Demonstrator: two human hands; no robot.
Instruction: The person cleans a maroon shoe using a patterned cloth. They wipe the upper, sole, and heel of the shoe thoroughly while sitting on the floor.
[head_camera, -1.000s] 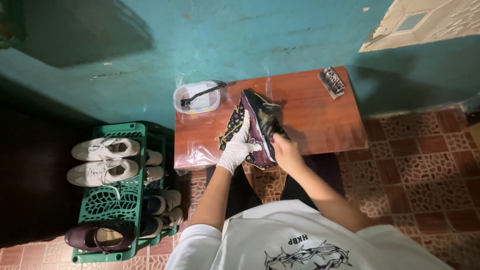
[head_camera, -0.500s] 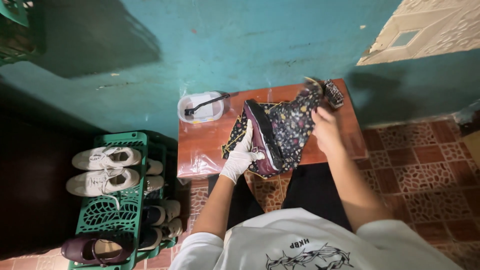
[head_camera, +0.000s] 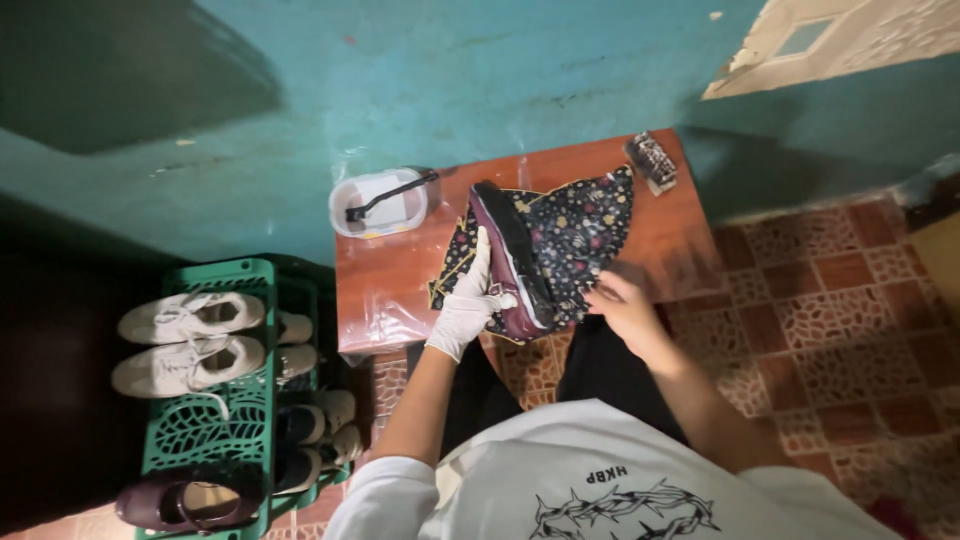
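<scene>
Shoe (head_camera: 510, 262) sits in gloved left hand's (head_camera: 470, 305) closed grip; bare right hand (head_camera: 622, 305) pinches floral cloth (head_camera: 575, 235).

I count one dark shoe (head_camera: 510, 262) under my gloved fingers (head_camera: 478, 272), one patterned cloth (head_camera: 585, 232) beneath it, one tub (head_camera: 378, 203) with one brush (head_camera: 390, 193) beyond my fingertips, and two white sneakers (head_camera: 190, 340) left of them.

On a small reddish-brown wooden table (head_camera: 400, 285) against a teal wall, the white-gloved left hand (head_camera: 470, 305) grips a dark maroon shoe (head_camera: 510, 260) lying on a dark flower-patterned cloth (head_camera: 585, 235), whose near edge the bare right hand (head_camera: 622, 305) touches, beside a white plastic tub (head_camera: 378, 205).
</scene>
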